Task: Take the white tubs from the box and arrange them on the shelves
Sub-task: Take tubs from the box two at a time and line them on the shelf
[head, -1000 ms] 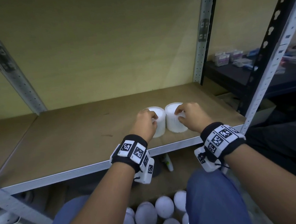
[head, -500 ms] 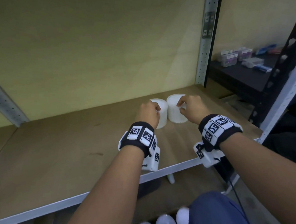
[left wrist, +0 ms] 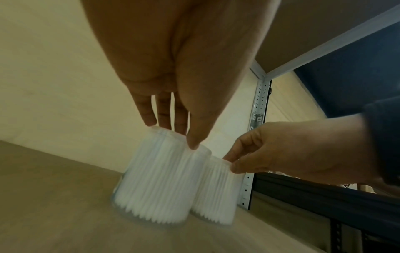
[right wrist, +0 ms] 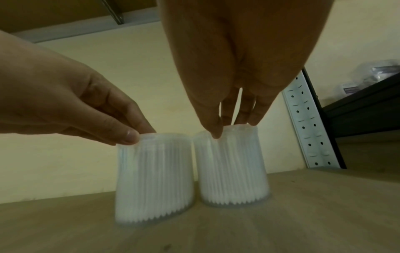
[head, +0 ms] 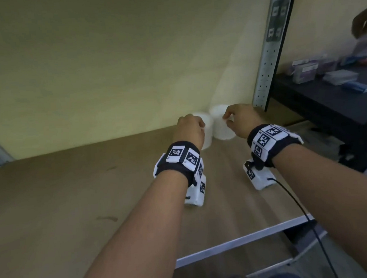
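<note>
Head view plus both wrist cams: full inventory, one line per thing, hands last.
white tubs: 2, white ribbed, side by side at the back right of the shelf; left tub, right tub
shelf board: 1, brown, under the tubs
shelf upright: 1, grey perforated metal, right of the tubs
back wall: 1, pale yellow
dark shelf: 1, black, far right, with small blurred packages
wrist cameras: 2, white with black bands
left hand: grips left tub's top rim
right hand: grips right tub's top rim

A brown wooden shelf board, edged in pale metal, is seen; two white ribbed plastic tubs are stood upright on it, side by side near the back.
</note>
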Available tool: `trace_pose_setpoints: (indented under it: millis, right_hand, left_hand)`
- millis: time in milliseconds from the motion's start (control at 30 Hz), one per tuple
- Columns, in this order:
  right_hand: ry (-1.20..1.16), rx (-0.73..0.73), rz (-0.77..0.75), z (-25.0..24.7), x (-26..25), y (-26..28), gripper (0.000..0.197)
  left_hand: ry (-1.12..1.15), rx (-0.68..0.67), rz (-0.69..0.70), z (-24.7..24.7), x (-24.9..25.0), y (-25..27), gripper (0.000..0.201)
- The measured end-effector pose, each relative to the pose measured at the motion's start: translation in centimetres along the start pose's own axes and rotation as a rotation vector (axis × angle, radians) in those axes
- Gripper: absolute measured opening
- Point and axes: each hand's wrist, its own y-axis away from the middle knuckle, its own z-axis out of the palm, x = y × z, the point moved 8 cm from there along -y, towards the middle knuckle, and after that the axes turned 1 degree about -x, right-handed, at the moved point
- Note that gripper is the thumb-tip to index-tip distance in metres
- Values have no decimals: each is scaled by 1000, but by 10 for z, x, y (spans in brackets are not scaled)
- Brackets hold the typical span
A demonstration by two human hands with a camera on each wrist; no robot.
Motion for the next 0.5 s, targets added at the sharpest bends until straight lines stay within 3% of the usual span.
trace_pose_setpoints:
  millis: [500]
  right_hand:
    - [18,45,-20,12,8,-42,23]
  left_hand:
    - [-17,45,7,7,-9,-42,26]
